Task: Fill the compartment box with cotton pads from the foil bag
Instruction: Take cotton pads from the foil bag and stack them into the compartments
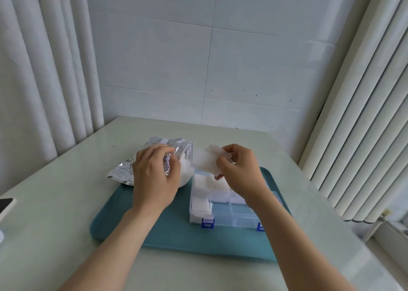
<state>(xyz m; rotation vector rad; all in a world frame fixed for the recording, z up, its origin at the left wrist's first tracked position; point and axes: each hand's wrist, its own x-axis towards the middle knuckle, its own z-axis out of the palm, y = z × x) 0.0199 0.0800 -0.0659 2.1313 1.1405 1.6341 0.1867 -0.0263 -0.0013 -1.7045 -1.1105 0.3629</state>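
A silver foil bag [125, 169] lies on its side across the back left edge of the teal tray [176, 229], mouth facing right with white pads showing inside. My left hand [154, 176] grips the bag at its mouth. My right hand [238, 169] pinches a small stack of white cotton pads [205, 161], held in the air between the bag's mouth and the box. The clear compartment box [231, 215] with blue latches sits on the tray's right half. Its back and left compartments hold white pads; the front middle ones look bare.
The tray rests on a pale green table against a white tiled wall. Curtains hang at the left, a ribbed radiator stands at the right. A dark-edged flat object [5, 204] pokes in at the table's left edge.
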